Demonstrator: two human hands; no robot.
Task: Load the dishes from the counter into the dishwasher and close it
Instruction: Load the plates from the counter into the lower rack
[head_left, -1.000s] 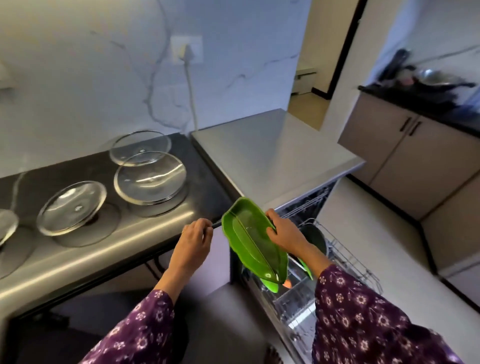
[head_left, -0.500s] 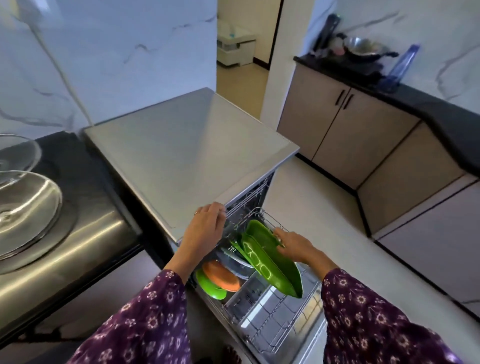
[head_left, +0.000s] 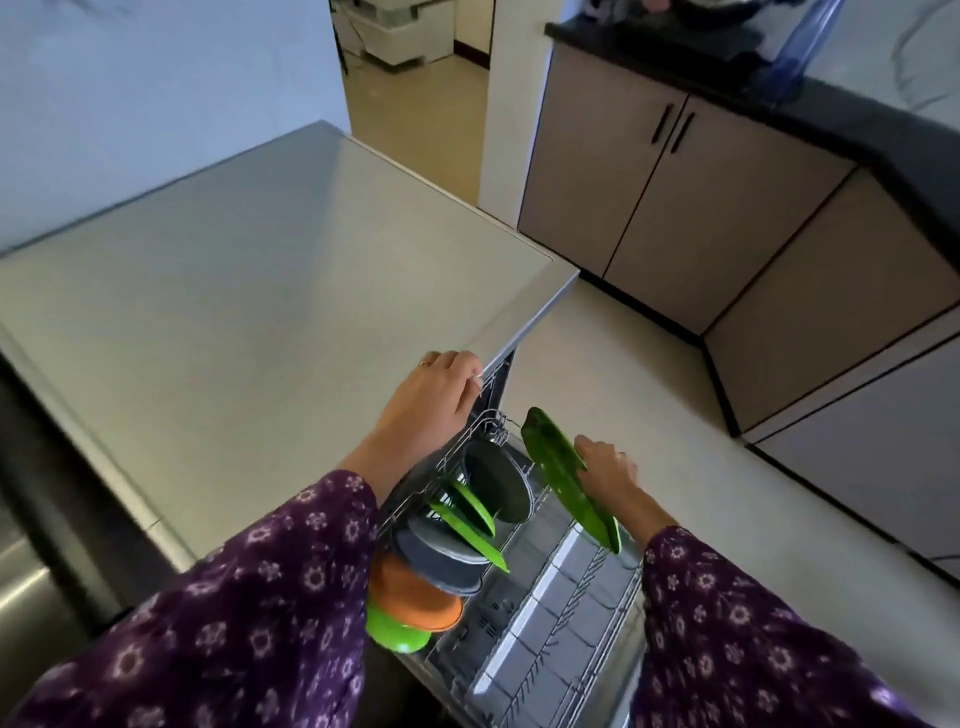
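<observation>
A green leaf-shaped plate (head_left: 556, 467) is held on edge in the right hand (head_left: 608, 467), with the fingers curled round its rim. The plate is tilted over the right half of the pulled-out dishwasher rack (head_left: 550, 644). Whether its lower tip touches the wires cannot be told. The left hand (head_left: 436, 400) is laid on the front corner of the steel dishwasher top (head_left: 249, 312), which is gripped by fingers curled over its front edge. Along the rack's left side two more green leaf plates (head_left: 467, 514) are stood on edge. A dark round dish (head_left: 498, 491) is seen behind them and a second dark dish (head_left: 441, 558) in front. An orange plate (head_left: 415, 597) and a green round plate (head_left: 397, 636) follow, nearest the camera. Purple floral sleeves (head_left: 234, 613) are worn on both arms. Beige cabinets (head_left: 649, 208) under a black surface (head_left: 883, 135) are seen across the floor, with a blue bottle (head_left: 795, 52) stood on it.
</observation>
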